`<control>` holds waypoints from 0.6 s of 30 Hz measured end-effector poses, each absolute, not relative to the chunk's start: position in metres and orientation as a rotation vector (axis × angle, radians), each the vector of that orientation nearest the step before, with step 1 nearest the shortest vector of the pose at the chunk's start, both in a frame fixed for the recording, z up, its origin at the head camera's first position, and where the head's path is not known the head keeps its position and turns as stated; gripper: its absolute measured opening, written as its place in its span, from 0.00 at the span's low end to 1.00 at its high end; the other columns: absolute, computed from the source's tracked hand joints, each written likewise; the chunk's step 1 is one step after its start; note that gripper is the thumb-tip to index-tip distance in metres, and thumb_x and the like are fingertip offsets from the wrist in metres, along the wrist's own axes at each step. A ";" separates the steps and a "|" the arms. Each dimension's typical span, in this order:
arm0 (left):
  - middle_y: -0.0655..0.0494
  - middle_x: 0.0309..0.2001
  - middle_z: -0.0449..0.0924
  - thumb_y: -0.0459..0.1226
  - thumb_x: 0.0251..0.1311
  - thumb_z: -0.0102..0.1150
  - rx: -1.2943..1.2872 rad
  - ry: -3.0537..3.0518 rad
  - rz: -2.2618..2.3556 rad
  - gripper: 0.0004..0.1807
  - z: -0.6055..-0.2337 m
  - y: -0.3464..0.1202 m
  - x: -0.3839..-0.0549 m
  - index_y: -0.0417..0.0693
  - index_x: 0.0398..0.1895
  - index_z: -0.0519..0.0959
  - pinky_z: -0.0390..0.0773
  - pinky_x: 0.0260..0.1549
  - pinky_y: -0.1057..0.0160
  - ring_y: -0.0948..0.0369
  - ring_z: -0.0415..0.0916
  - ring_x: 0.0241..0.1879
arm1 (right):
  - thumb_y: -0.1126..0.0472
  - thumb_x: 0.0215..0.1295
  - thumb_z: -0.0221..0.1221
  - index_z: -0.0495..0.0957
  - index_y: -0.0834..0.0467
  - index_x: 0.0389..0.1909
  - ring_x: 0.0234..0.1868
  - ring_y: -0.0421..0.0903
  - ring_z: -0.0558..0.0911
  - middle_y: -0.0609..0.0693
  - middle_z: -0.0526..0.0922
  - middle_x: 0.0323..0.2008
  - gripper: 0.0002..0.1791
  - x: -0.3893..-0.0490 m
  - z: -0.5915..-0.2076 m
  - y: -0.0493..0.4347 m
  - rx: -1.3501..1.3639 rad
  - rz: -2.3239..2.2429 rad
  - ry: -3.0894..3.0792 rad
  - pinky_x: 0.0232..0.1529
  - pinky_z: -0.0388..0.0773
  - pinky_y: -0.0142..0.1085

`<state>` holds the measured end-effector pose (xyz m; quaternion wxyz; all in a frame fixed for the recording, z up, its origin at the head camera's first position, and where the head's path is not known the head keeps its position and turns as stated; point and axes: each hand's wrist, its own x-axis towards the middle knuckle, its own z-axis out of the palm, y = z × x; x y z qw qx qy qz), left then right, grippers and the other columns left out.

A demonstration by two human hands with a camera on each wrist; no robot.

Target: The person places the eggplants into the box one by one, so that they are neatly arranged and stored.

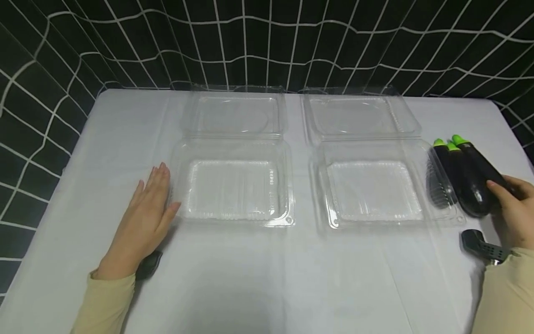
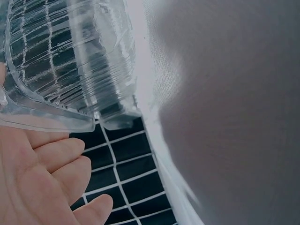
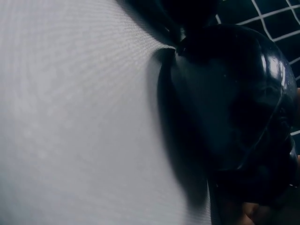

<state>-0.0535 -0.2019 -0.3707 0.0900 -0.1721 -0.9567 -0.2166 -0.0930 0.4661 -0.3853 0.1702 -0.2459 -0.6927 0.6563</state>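
Eggplants (image 1: 463,181), three of them with green caps, lie side by side near the worktop's (image 1: 233,273) right edge, caps toward its far right corner. The right hand (image 1: 515,204) grasps the rightmost by its rounded near end, probably because that end faces the person. The left hand (image 1: 143,218), fingers extended and gripping nothing, lies along the left clear container (image 1: 231,190), perhaps to steady it. Both lids fold back toward the far edge, leaving the trays uncovered; the right clear container's (image 1: 371,195) side wall stands in the way, just beside the eggplants. Netting (image 1: 256,58) hangs beyond.
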 end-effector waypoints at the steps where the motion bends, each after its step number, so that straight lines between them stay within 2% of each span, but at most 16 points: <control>1: 0.37 0.71 0.48 0.51 0.73 0.35 -0.515 -2.845 -0.643 0.37 -0.372 -0.201 -0.054 0.27 0.69 0.50 0.42 0.68 0.48 0.48 0.43 0.72 | 0.70 0.58 0.61 0.80 0.45 0.31 0.22 0.28 0.75 0.36 0.78 0.27 0.13 -0.092 -0.387 0.467 -0.708 1.864 -1.953 0.18 0.68 0.17; 6: 0.37 0.72 0.47 0.50 0.73 0.35 -0.496 -2.869 -0.652 0.36 -0.377 -0.198 -0.051 0.27 0.70 0.49 0.42 0.69 0.48 0.48 0.43 0.72 | 0.71 0.58 0.62 0.81 0.48 0.31 0.20 0.31 0.76 0.39 0.79 0.26 0.12 -0.092 -0.392 0.475 -0.676 1.903 -1.879 0.18 0.68 0.18; 10: 0.37 0.72 0.46 0.49 0.73 0.35 -0.482 -2.867 -0.652 0.36 -0.382 -0.196 -0.046 0.27 0.70 0.49 0.42 0.68 0.47 0.47 0.42 0.72 | 0.74 0.58 0.61 0.80 0.55 0.34 0.22 0.34 0.78 0.44 0.80 0.27 0.10 -0.099 -0.392 0.480 -0.517 2.087 -1.734 0.20 0.72 0.20; 12: 0.37 0.72 0.46 0.49 0.73 0.35 -0.485 -2.854 -0.648 0.36 -0.382 -0.196 -0.045 0.27 0.70 0.48 0.43 0.68 0.47 0.47 0.42 0.72 | 0.74 0.58 0.61 0.80 0.56 0.34 0.23 0.34 0.78 0.44 0.81 0.27 0.10 -0.101 -0.392 0.481 -0.497 2.100 -1.714 0.22 0.72 0.20; 18: 0.37 0.72 0.45 0.49 0.73 0.35 -0.501 -2.868 -0.641 0.36 -0.378 -0.197 -0.048 0.27 0.70 0.47 0.43 0.68 0.46 0.48 0.41 0.72 | 0.74 0.55 0.63 0.82 0.54 0.30 0.23 0.33 0.77 0.42 0.81 0.25 0.11 -0.099 -0.393 0.475 -0.627 2.004 -1.726 0.22 0.71 0.18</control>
